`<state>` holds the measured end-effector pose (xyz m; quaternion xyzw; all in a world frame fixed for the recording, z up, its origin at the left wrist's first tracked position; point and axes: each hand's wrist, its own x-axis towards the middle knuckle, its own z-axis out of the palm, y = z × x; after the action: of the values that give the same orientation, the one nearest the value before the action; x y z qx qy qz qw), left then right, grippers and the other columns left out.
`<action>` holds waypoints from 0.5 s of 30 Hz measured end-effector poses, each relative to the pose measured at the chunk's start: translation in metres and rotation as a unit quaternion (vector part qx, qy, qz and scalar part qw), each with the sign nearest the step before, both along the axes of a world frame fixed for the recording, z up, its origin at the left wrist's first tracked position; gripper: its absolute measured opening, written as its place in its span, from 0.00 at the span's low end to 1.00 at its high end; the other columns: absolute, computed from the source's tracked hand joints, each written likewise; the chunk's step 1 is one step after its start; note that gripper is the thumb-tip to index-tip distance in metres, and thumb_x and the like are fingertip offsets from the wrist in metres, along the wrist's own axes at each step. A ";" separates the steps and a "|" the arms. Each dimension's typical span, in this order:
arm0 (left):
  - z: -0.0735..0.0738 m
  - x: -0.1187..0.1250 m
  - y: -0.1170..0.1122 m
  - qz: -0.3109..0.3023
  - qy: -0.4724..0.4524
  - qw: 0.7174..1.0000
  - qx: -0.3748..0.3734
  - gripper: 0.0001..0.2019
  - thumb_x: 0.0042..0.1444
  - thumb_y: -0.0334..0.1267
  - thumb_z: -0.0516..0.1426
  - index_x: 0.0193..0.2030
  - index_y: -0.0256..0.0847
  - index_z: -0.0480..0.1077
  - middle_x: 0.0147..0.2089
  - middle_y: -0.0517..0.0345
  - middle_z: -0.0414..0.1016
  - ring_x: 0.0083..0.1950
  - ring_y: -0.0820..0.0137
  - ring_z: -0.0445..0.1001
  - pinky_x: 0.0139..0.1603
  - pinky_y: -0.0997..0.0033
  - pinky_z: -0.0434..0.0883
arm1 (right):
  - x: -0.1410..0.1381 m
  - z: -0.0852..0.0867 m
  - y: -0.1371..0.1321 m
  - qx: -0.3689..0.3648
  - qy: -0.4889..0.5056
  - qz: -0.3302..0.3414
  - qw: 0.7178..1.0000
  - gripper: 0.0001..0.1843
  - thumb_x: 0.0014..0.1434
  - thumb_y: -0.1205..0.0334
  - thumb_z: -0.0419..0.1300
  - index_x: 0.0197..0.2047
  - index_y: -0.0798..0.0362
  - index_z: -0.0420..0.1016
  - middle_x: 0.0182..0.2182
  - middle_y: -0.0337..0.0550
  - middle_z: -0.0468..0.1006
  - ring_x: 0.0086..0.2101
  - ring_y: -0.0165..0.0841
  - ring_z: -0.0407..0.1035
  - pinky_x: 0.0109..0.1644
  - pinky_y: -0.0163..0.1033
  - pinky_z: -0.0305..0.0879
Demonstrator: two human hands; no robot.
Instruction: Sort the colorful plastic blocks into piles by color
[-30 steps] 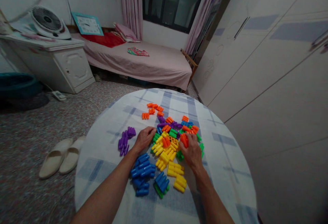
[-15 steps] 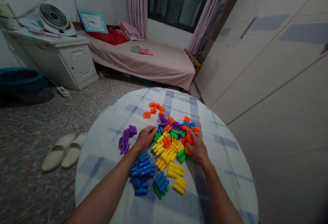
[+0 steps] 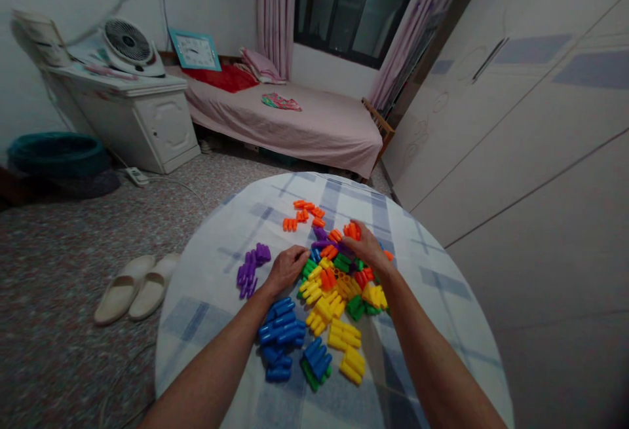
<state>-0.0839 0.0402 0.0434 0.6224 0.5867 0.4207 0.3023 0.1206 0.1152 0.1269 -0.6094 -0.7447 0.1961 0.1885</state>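
Observation:
A heap of plastic toy blocks (image 3: 339,285) in yellow, orange, green and blue lies on a round table with a checked cloth (image 3: 432,285). My right hand (image 3: 364,247) reaches over the far side of the heap, its fingers pinched on an orange block (image 3: 352,230). At the heap's left edge rests my left hand (image 3: 287,266), fingers curled against the green and yellow pieces; what it holds, if anything, is hidden. Blue blocks (image 3: 280,331) lie grouped near my left forearm. Purple blocks (image 3: 250,265) sit apart at the left, and orange blocks (image 3: 302,213) at the far side.
A bed with a pink sheet (image 3: 304,121) stands beyond the table. A white cabinet with a fan (image 3: 128,49) is at the left, white slippers (image 3: 135,285) lie on the floor, and wardrobe doors (image 3: 515,121) fill the right.
My right hand has left the heap's right side and moved up to its far edge, carrying an orange block. The left hand has hardly moved. The view shifted slightly.

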 end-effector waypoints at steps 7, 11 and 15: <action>-0.004 0.000 0.001 0.009 -0.029 0.999 0.014 0.16 0.60 0.45 0.48 0.41 0.39 0.74 0.39 0.55 0.78 0.40 0.68 0.74 0.42 0.72 0.68 | -0.039 -0.011 -0.032 0.124 0.061 0.084 0.987 0.25 0.55 0.59 0.54 0.57 0.53 0.64 0.53 0.51 0.68 0.52 0.39 0.64 0.56 0.47 0.60; -0.007 -0.002 0.003 0.013 -0.062 0.998 0.016 0.16 0.59 0.42 0.49 0.47 0.40 0.73 0.41 0.55 0.78 0.40 0.69 0.75 0.43 0.72 0.69 | -0.059 -0.027 -0.078 0.112 -0.022 0.173 0.978 0.21 0.56 0.62 0.56 0.54 0.51 0.67 0.47 0.47 0.72 0.48 0.39 0.65 0.53 0.46 0.61; -0.005 -0.002 0.004 0.038 -0.118 0.992 -0.025 0.19 0.58 0.41 0.48 0.51 0.37 0.69 0.35 0.55 0.77 0.31 0.70 0.74 0.36 0.71 0.71 | -0.070 -0.038 -0.098 0.117 -0.107 0.163 0.974 0.22 0.56 0.61 0.57 0.55 0.49 0.66 0.44 0.47 0.74 0.46 0.41 0.65 0.49 0.47 0.60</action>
<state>-0.0863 0.0437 0.0383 0.5376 0.5805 0.4879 0.3688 0.0510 0.0168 0.0891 -0.4710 -0.8676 0.0693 0.1438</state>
